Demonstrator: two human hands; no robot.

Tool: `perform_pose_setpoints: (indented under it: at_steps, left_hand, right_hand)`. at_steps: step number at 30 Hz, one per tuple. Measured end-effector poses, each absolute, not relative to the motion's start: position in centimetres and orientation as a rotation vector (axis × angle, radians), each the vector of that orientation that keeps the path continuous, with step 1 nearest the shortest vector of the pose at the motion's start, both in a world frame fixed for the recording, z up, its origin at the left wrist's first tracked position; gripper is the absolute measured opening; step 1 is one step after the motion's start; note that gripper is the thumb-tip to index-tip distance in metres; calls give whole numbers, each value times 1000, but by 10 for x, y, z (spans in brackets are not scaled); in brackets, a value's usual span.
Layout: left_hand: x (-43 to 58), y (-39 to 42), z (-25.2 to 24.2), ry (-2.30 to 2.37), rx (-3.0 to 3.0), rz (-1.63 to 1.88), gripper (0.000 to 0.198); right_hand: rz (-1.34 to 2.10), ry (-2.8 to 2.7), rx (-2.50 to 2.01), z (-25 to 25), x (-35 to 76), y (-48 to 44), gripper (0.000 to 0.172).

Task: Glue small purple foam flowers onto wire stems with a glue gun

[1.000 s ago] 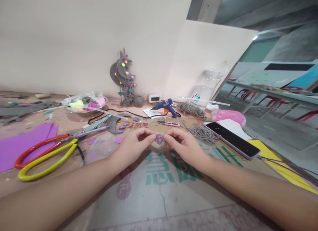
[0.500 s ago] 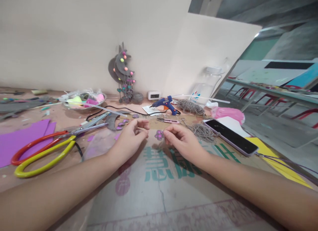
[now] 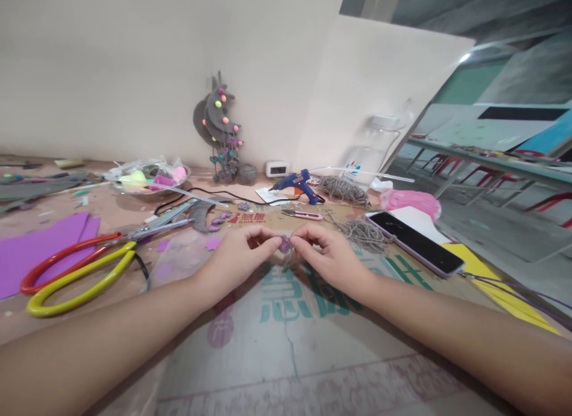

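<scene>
A small purple and grey felt flower (image 3: 285, 244) is pinched between the fingertips of both hands, above the printed cardboard (image 3: 250, 362). My left hand (image 3: 241, 249) grips its left side with thumb and forefinger. On the other side my right hand (image 3: 328, 252) holds the edge the same way. The fingers partly cover the piece, so its full outline is hidden. Small purple and grey cutouts (image 3: 217, 222) lie beyond my left hand. Pink-handled thread snips (image 3: 302, 215) rest just past my fingertips.
Large red-and-yellow-handled scissors (image 3: 80, 273) and purple sheets (image 3: 40, 255) lie left. Behind are a blue glue gun (image 3: 297, 185), a white clock (image 3: 277, 168) and a moon-shaped hanging (image 3: 218, 124). Grey cord (image 3: 364, 234), a phone (image 3: 415, 243) and a clear bottle (image 3: 369, 151) are right.
My left hand has moved right and now takes hold of the flower's left side. The right hand still grips it and has barely shifted.
</scene>
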State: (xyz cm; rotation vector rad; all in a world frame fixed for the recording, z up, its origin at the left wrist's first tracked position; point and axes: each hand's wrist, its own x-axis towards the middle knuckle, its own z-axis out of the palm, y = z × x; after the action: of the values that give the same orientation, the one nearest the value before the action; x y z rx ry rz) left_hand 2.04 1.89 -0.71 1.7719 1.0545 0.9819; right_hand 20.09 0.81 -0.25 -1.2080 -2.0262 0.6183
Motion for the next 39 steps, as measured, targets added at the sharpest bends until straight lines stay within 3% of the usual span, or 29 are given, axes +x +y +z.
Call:
perform_pose_setpoints:
  at_steps: [11,15,17,22,27,29,39]
  left_hand:
    - [18,21,-10,966,1740,1025,23]
    - [21,23,-13,991,1446,1142,33]
    - [22,24,-15,956,1359,1199,29]
    - [21,24,-18,972,1495,1144,36]
    - [22,24,-16,956,1525,1067,16]
    - [23,23,-13,915,1576,1007,24]
    - [21,23,-14,1007,1613,1011,18]
  right_hand:
    - [689,-1984,-1230,1,202,9,23]
    - [678,-1992,-1217,2,202,7,26]
    - [677,-1998,-1211,2,202,6,25]
    - [687,-1951,-1208,1,203,7,27]
    - [702,-1924,-1182,0,204,10,26]
    - [695,-1920,-1185,0,204,11,26]
    - [579,-2019,-1210,8,210,18,35]
